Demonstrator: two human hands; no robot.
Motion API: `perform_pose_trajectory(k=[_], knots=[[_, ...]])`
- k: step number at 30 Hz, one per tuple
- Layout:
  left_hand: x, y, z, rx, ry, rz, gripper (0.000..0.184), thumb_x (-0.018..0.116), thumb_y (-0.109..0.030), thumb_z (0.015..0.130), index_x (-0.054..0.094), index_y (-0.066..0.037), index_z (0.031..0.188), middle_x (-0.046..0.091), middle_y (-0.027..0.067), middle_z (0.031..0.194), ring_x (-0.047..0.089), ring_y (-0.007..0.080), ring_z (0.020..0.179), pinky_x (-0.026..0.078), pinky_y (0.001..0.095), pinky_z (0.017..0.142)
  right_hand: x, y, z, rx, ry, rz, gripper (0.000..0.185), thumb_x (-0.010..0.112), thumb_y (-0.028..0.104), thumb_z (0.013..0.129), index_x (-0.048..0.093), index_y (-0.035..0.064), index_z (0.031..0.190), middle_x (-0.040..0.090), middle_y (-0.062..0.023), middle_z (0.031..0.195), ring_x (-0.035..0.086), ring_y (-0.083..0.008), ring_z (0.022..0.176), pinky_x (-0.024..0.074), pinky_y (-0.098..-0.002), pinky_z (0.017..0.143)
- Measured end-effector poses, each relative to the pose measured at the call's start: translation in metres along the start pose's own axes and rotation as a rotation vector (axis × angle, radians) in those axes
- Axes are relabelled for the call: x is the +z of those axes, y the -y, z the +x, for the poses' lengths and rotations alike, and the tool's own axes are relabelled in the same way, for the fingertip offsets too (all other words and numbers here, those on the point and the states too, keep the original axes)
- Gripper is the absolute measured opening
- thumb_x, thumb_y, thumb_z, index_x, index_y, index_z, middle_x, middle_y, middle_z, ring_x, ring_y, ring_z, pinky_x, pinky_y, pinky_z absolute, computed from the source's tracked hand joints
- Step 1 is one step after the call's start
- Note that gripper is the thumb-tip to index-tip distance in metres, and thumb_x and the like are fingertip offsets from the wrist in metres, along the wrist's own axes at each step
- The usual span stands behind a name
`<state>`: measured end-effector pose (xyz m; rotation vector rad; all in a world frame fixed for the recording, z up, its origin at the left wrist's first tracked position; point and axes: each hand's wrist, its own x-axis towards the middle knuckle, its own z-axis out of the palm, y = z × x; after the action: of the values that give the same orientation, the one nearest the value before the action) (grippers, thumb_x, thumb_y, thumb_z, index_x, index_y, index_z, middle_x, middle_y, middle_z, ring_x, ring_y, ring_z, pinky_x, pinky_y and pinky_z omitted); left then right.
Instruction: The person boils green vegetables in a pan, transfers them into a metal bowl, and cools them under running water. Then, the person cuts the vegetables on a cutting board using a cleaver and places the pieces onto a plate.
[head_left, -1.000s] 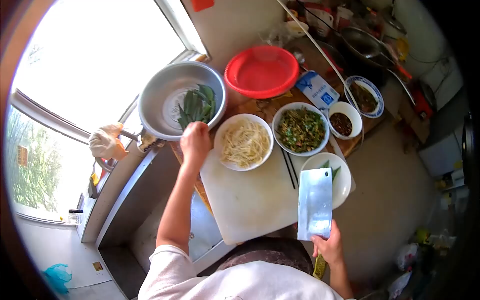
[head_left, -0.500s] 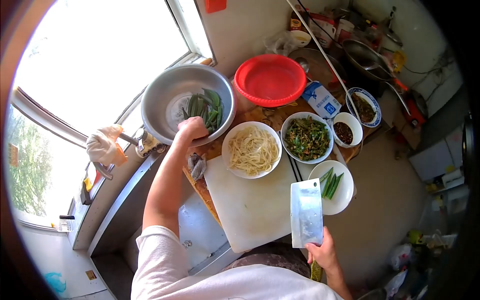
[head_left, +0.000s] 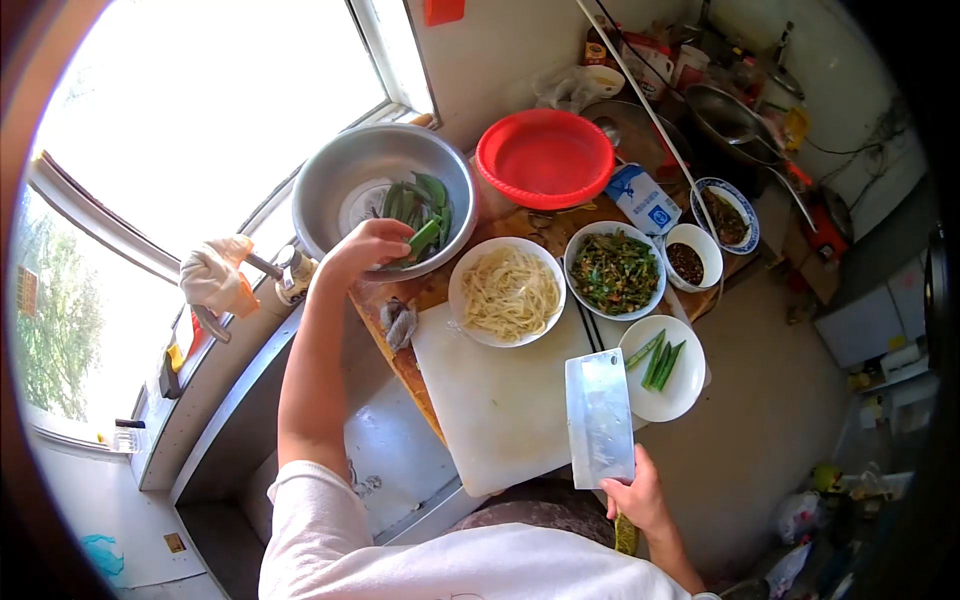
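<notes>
At the rim of a large metal bowl [head_left: 325, 185], my left hand [head_left: 368, 246] is closed on a long green pod [head_left: 424, 238], possibly okra. More dark green pods [head_left: 432, 190] lie inside that bowl. My right hand [head_left: 640, 497] grips a cleaver [head_left: 600, 420] by its handle, blade pointing up and away, over the right edge of a white cutting board [head_left: 480, 410]. Beside the blade, a white plate [head_left: 682, 400] carries several green pods [head_left: 662, 364]. A bowl of pale noodle-like strands [head_left: 510, 294] rests on the board's far edge.
Black chopsticks [head_left: 590, 327] lie near a bowl of chopped greens [head_left: 613, 275]. Behind stand a red basin [head_left: 545, 160], a blue-white packet [head_left: 642, 198] and a small bowl of dark sauce [head_left: 686, 263]. A grey cloth [head_left: 398, 323] sits at the board's left corner.
My left hand has lifted slightly from inside the metal bowl, and a green pod now shows in its fingers. The cleaver has shifted a little left.
</notes>
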<state>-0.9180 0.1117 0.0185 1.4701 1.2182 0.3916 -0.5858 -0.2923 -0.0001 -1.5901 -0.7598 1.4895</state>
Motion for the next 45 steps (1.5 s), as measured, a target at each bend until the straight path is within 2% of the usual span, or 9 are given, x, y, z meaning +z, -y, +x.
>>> perform_pose_trajectory(k=[4,6,9,13,17,20,32,35,45], knots=[[0.068,0.005,-0.07,0.072,0.102,-0.254,0.035,0.065,-0.004,0.081,0.058,0.003,0.114,0.065,0.0079,0.099,0.062,0.0161,0.091,0.047,0.0284,0.086,0.005,-0.004,0.008,-0.025,0.023,0.003,0.036,0.055,-0.007,0.079,0.044,-0.0036,0.113,0.058,-0.0091,0.083,0.052,-0.0111,0.046,0.0438,-0.0256,0.037],[0.123,0.037,-0.104,-0.056,0.091,-0.513,0.036,0.064,-0.001,0.082,0.055,0.004,0.117,0.065,0.0103,0.1,0.064,0.0188,0.09,0.05,0.03,0.084,0.008,-0.009,0.015,-0.044,0.053,-0.015,0.034,0.054,-0.005,0.081,0.045,-0.0034,0.113,0.059,-0.0094,0.084,0.052,-0.0111,0.046,0.0427,-0.026,0.037],[0.21,0.093,-0.148,-0.157,-0.005,-0.586,0.032,0.063,-0.001,0.083,0.055,0.002,0.114,0.066,0.0104,0.095,0.064,0.0164,0.089,0.051,0.0282,0.077,0.016,-0.026,0.03,-0.019,0.049,-0.194,0.036,0.057,0.0,0.081,0.04,-0.0067,0.112,0.056,-0.0093,0.059,0.053,-0.0119,0.041,0.0429,-0.0292,0.037],[0.282,0.118,-0.167,-0.153,-0.384,-0.164,0.031,0.066,-0.009,0.085,0.055,0.006,0.109,0.067,0.0141,0.087,0.064,0.017,0.075,0.052,0.0293,0.068,0.028,-0.055,0.047,-0.151,0.059,-0.552,0.041,0.057,0.002,0.079,0.039,-0.0079,0.115,0.058,-0.0223,0.065,0.06,-0.0351,0.055,0.048,-0.0431,0.053],[0.281,0.101,-0.169,-0.194,-0.369,-0.26,0.033,0.065,-0.01,0.086,0.052,0.007,0.111,0.063,0.0098,0.076,0.061,0.014,0.064,0.05,0.0268,0.057,0.029,-0.048,0.048,-0.191,0.125,-0.638,0.044,0.056,0.004,0.078,0.04,-0.0094,0.117,0.057,-0.0291,0.07,0.058,-0.0483,0.073,0.0461,-0.0505,0.066],[0.278,0.104,-0.16,-0.129,-0.422,-0.254,0.033,0.064,-0.009,0.086,0.05,0.007,0.111,0.06,0.0091,0.074,0.059,0.0131,0.061,0.049,0.0273,0.053,0.033,-0.04,0.044,-0.304,0.135,-0.748,0.044,0.055,0.004,0.079,0.04,-0.01,0.117,0.057,-0.0284,0.069,0.059,-0.0461,0.071,0.0465,-0.0506,0.064],[0.278,0.102,-0.149,-0.094,-0.41,-0.215,0.025,0.058,0.001,0.083,0.051,0.005,0.107,0.058,0.0088,0.075,0.058,0.0155,0.065,0.052,0.0303,0.055,0.045,-0.027,0.019,-0.223,0.112,-0.7,0.04,0.054,0.002,0.078,0.041,-0.0072,0.115,0.056,-0.0278,0.065,0.058,-0.0464,0.066,0.046,-0.0517,0.062],[0.28,0.108,-0.148,-0.073,-0.424,-0.189,0.025,0.058,0.002,0.082,0.051,0.005,0.106,0.058,0.0085,0.075,0.057,0.0156,0.065,0.05,0.0304,0.056,0.043,-0.035,0.02,-0.291,0.118,-0.778,0.045,0.06,0.003,0.078,0.041,-0.009,0.117,0.059,-0.0257,0.067,0.063,-0.0422,0.067,0.0492,-0.0463,0.06],[0.282,0.12,-0.144,-0.033,-0.438,-0.14,0.026,0.06,0.0,0.08,0.051,0.003,0.104,0.058,0.011,0.073,0.056,0.0199,0.064,0.048,0.0332,0.061,0.057,-0.023,0.018,-0.262,0.147,-0.892,0.048,0.053,0.003,0.079,0.037,-0.0148,0.121,0.056,-0.0304,0.066,0.058,-0.0474,0.067,0.0466,-0.0518,0.063]])
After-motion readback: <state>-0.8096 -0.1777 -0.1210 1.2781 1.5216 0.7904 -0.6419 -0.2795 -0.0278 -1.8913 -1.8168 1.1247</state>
